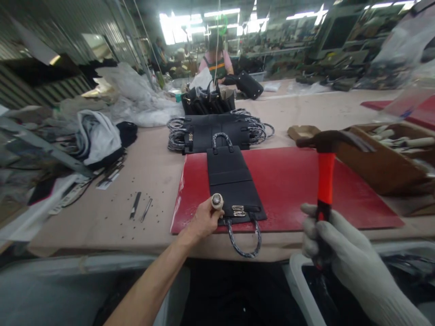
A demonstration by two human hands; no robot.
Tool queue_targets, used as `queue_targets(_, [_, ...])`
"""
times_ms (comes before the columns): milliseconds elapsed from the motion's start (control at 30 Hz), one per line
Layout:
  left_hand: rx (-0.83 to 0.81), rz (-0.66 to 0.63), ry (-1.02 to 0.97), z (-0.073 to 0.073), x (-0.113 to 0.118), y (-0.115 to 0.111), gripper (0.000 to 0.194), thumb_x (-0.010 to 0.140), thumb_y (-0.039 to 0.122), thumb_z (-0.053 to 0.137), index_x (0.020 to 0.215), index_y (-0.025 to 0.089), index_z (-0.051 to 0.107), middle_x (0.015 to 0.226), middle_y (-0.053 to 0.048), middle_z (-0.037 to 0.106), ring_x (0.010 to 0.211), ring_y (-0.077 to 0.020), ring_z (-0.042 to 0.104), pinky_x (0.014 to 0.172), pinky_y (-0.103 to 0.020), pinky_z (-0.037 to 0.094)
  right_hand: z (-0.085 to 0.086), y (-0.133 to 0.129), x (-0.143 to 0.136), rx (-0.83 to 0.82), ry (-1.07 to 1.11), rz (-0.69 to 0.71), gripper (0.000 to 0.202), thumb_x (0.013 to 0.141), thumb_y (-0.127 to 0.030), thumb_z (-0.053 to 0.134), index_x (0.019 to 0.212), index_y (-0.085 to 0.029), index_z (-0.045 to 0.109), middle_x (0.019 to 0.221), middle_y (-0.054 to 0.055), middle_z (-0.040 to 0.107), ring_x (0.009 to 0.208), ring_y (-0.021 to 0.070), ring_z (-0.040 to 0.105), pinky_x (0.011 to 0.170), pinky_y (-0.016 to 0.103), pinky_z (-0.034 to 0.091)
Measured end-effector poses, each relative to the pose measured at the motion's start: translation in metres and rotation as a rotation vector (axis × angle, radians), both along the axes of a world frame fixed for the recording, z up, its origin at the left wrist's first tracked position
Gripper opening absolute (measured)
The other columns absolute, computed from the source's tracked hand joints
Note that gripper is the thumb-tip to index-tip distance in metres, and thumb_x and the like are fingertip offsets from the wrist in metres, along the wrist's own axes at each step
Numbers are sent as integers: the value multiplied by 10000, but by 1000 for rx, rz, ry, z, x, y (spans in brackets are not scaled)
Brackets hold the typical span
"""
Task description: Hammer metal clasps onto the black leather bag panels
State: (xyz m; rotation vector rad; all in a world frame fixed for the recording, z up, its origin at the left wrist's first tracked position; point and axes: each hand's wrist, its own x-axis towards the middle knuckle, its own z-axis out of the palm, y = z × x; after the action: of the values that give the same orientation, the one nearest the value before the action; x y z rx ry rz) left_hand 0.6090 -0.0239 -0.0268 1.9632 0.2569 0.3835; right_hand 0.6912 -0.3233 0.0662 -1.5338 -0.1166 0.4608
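My bare left hand point(203, 221) is closed around a white-handled tool point(217, 202), held upright with its butt end towards me. Its working end is hidden, down at the near left part of a black bag panel point(231, 181). That panel lies flat, with two metal fittings point(239, 211) near its front edge and a wrapped handle loop at each end; the near loop point(244, 253) hangs over the table edge. My gloved right hand point(331, 240) grips a claw hammer point(325, 181) by its red and black handle, raised to the right of the panel.
A red board point(288, 190) lies under the panel. Behind it are stacked bag panels point(217, 131) and upright black bags point(207, 102). At right stands a cardboard box point(377, 158) of pale pieces. Two slim metal tools point(135, 206) lie left. A person point(217, 63) works across the table.
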Motion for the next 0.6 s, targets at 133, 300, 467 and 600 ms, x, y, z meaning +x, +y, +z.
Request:
queue_targets(133, [-23, -11, -2, 0, 0, -1, 126, 834, 171, 593, 947, 156, 645, 821, -23, 611, 727, -164, 568, 703, -279, 460, 4, 16, 8, -151, -147, 143, 500, 920, -618, 639, 1214, -216, 599, 699, -38, 548, 572, 168, 581, 492, 290, 479])
queue_targets(300, [-74, -23, 10, 5, 0, -1, 125, 846, 184, 599, 958, 163, 650, 791, -9, 597, 718, -160, 558, 683, -266, 445, 27, 37, 15, -483, -611, 278, 375, 964, -550, 553, 769, -230, 582, 615, -13, 559, 540, 159, 542, 495, 284, 424])
queue_targets(467, [-98, -14, 3, 1, 2, 0, 102, 830, 185, 649, 928, 171, 668, 815, -12, 615, 732, -157, 562, 688, -259, 458, 64, 59, 0, -419, -875, 106, 312, 1032, -499, 469, 1019, -242, 646, 638, -19, 606, 503, 167, 566, 490, 285, 429])
queue_targets(600, [-127, -8, 8, -5, 4, 1, 80, 831, 209, 696, 895, 168, 671, 789, -12, 622, 717, -156, 568, 675, -255, 467, 55, 76, -2, -615, -998, 292, 239, 995, -384, 458, 967, -227, 636, 678, 31, 661, 529, 203, 623, 496, 295, 419])
